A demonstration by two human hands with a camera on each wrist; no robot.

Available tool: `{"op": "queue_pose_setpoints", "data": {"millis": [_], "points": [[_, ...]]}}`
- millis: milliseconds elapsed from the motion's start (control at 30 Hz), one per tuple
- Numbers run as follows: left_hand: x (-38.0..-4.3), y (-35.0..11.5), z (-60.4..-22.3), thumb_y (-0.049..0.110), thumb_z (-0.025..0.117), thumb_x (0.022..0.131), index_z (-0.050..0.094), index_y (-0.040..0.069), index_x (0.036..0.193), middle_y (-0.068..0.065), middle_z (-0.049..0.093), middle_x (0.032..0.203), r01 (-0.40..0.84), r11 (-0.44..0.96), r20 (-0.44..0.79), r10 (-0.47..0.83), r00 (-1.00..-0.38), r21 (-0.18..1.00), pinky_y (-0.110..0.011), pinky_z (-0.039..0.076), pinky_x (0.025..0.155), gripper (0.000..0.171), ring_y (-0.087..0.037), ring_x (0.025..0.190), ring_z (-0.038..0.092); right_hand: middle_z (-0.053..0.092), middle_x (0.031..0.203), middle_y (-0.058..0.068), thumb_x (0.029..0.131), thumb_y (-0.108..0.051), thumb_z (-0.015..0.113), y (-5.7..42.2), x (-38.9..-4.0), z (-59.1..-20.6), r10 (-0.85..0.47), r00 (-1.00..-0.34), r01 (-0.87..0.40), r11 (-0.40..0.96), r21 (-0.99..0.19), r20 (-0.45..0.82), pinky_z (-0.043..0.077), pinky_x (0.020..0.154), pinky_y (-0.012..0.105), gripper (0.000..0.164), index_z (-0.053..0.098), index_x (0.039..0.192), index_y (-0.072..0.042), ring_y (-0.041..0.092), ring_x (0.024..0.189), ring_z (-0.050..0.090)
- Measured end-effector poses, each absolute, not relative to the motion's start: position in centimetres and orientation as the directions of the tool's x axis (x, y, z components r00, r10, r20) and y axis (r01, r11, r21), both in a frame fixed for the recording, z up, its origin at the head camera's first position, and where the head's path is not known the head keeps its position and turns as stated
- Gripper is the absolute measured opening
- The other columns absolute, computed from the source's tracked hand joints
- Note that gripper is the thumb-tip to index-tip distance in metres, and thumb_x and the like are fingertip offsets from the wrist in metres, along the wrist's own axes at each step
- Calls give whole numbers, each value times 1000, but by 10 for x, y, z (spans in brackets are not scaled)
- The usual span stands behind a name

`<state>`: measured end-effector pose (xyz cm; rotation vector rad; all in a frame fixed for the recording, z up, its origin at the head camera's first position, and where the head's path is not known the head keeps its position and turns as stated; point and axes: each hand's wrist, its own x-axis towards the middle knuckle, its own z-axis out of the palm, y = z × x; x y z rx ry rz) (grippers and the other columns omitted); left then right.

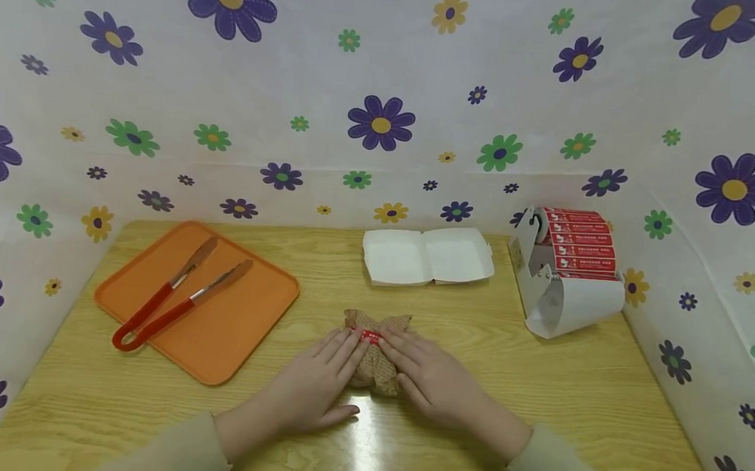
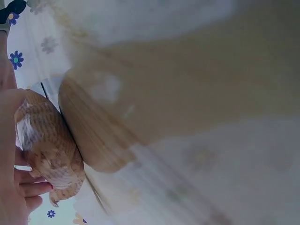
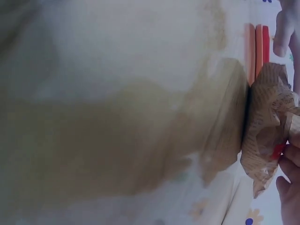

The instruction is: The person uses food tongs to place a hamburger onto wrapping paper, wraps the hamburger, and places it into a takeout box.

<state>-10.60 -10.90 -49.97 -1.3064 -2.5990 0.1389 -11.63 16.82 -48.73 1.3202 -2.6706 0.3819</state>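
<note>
A parcel wrapped in brown printed paper (image 1: 378, 369) lies on the table before me, its paper ends sticking out at the far corners. Across its top is a red sticker (image 1: 370, 336), partly covered by fingertips. My left hand (image 1: 313, 382) rests on the parcel's left side with fairly straight fingers, thumb apart on the near side. From the right, my right hand (image 1: 435, 380) presses its extended fingers on the top, beside the sticker. In the left wrist view the crumpled wrapper (image 2: 51, 140) shows beneath the hand. What is inside the paper is hidden.
An opened white carton (image 1: 399, 256) stands behind the parcel. At the left, red-handled tongs (image 1: 162, 307) lie on an orange tray (image 1: 237, 328). A dispenser with a roll of red labels (image 1: 580, 240) stands at the back right. Flowered sheeting (image 1: 391, 66) surrounds the wooden table (image 1: 477, 317).
</note>
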Motion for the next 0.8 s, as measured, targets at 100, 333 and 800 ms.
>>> {"op": "queue_pose_setpoints", "data": {"millis": [100,333,800], "points": [[-106,-109,-500,71,54,98,41,-3,160,-27,38,167,776,607,179,794,-581,-171,-48,35,131,98,-39,156,40,44,167,15,108,-30,55,166,-113,-485,-728,-660,-749,620,-231,185,39,127,53,59,46,160,-3,33,154,45],[-108,-112,-502,65,58,100,34,-3,163,-27,29,172,776,623,199,776,-599,-95,-49,30,133,97,-40,161,30,38,170,16,108,-39,56,160,-110,-487,-692,-706,-708,688,-162,148,36,130,50,68,40,162,-1,32,158,38],[-106,-119,-512,69,59,97,17,-1,169,-24,15,176,766,638,149,753,-641,77,-49,26,134,108,-37,164,21,14,177,17,113,-29,48,158,-106,-500,-639,-769,-576,668,-472,34,27,131,54,68,21,167,2,34,164,22]]}}
